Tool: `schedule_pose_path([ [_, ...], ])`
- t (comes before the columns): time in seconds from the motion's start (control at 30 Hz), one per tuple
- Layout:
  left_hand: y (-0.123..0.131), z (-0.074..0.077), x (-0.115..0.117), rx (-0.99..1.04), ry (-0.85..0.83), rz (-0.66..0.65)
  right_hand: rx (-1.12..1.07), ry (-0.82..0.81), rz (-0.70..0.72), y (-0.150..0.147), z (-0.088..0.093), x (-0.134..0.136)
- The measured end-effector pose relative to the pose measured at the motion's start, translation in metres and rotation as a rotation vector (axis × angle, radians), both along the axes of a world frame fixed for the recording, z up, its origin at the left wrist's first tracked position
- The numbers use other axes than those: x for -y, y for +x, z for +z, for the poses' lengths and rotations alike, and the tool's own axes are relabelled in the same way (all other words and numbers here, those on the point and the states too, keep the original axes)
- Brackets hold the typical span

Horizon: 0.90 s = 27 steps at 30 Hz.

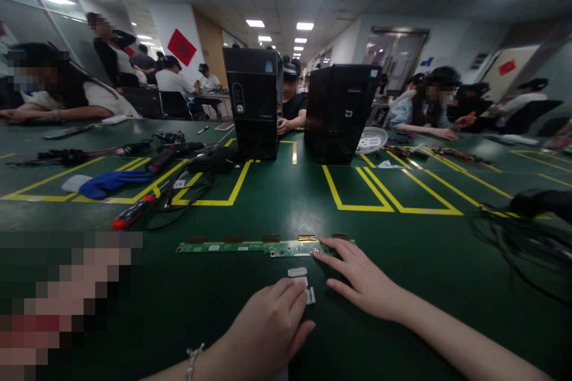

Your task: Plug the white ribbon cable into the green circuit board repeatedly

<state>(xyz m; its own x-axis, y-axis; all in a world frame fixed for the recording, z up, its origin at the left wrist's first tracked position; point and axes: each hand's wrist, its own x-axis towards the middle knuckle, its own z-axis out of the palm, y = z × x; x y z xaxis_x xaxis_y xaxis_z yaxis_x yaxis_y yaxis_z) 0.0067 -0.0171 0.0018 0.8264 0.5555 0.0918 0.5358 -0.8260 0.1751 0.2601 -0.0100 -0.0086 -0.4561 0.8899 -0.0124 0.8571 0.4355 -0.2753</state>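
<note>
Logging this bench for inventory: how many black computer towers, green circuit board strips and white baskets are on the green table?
Black computer towers: 2
Green circuit board strip: 1
White basket: 1
Total: 4

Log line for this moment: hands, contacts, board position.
left hand: fingertips at small white flat pieces | right hand: open, fingertips on right end of long narrow green circuit board | board: flat on dark green table
</note>
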Motion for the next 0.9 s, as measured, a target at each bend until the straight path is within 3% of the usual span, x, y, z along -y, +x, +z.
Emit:
schedule_pose_path([
  [0.9,-0.004,0.001,-0.01,-0.038,-0.288,-0.108,0.008,-0.007,0.14,0.011,-0.004,0.006],
])
